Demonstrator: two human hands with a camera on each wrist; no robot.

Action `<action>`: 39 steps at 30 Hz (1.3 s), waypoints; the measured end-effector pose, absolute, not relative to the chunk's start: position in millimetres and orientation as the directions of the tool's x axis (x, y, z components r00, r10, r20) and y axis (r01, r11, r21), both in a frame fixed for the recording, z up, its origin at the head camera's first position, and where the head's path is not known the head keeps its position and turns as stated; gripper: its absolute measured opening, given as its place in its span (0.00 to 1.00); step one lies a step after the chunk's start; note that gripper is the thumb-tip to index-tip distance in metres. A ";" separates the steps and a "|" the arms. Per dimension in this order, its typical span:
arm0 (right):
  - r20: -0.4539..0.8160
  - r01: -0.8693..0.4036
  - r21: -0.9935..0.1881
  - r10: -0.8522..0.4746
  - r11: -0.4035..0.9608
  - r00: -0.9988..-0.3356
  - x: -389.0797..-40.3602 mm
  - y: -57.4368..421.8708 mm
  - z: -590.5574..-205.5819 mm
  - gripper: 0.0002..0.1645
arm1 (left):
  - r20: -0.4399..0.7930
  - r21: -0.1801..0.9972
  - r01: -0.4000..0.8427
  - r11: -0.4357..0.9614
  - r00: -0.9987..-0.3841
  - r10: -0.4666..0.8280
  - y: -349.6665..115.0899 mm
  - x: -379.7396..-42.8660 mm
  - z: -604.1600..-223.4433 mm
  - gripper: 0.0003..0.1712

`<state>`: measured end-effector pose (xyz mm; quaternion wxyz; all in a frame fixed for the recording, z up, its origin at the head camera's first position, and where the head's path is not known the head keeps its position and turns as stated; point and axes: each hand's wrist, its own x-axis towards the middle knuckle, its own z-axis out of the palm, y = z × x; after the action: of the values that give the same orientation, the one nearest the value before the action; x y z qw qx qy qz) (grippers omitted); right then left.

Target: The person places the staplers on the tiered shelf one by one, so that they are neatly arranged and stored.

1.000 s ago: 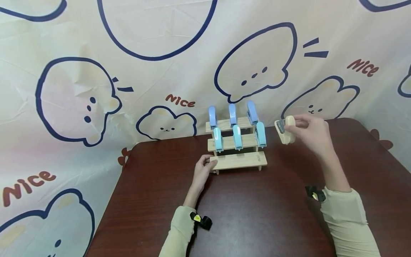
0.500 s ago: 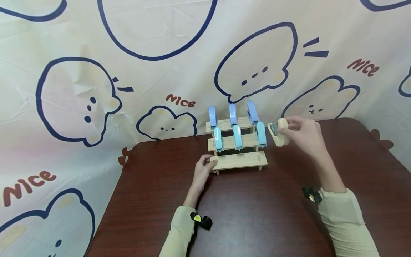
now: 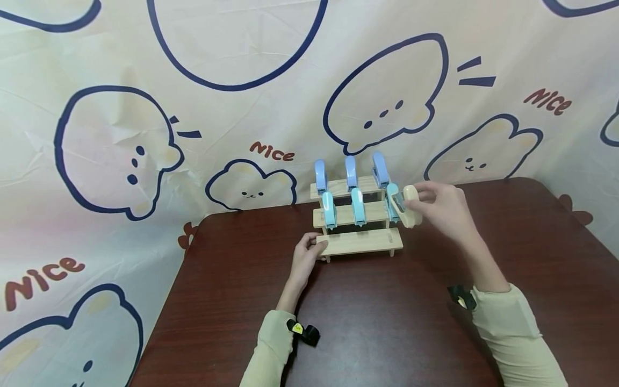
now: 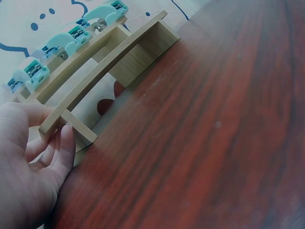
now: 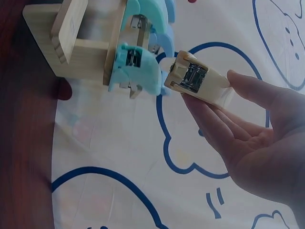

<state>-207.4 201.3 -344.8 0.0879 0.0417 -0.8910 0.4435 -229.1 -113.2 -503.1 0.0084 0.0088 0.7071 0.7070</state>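
My right hand (image 3: 446,210) pinches a cream stapler (image 3: 413,208) between thumb and fingers, held in the air at the right side of a three-tier wooden stand (image 3: 360,242). In the head view it partly covers the rightmost turquoise stapler (image 3: 391,194). The right wrist view shows the cream stapler (image 5: 212,86) just apart from that turquoise one (image 5: 143,69). My left hand (image 3: 306,259) grips the left end of the lowest tier; its thumb and fingers (image 4: 66,148) close round the board's end. Turquoise staplers (image 3: 358,207) stand on the middle tier, blue staplers (image 3: 350,172) on the top one.
The stand sits on a dark red-brown table (image 3: 232,301), close to the back edge. Behind it hangs a pale cloth (image 3: 242,118) with cartoon outlines. The lowest tier bears nothing.
My right hand has carried the cream stapler leftward and slightly down, from right of the stand to beside its rightmost turquoise stapler. My left hand and the stand have stayed put.
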 end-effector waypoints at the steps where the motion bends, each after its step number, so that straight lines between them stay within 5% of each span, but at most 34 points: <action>1: 0.196 -0.158 -0.782 -0.003 0.603 -0.981 -207.3 199.8 -345.3 0.24 | 0.001 1.000 0.001 0.000 -1.000 0.024 -113.2 -229.3 -503.3 0.19; 25: 0.018 -0.070 -0.742 -0.085 0.667 -0.996 -207.8 170.8 -352.9 0.31 | -0.005 1.000 -0.005 0.009 -0.999 0.043 -110.2 -210.0 -466.4 0.17; 39: 0.017 -0.094 -0.710 -0.116 0.698 -0.993 -211.3 157.0 -371.0 0.28 | -0.013 1.000 -0.013 0.016 -0.999 0.030 -113.2 -229.5 -501.3 0.19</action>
<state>-211.3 157.0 -371.0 -0.0144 0.0568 -0.9214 0.3841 -229.5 -113.2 -501.3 0.0151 0.0060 0.7126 0.7014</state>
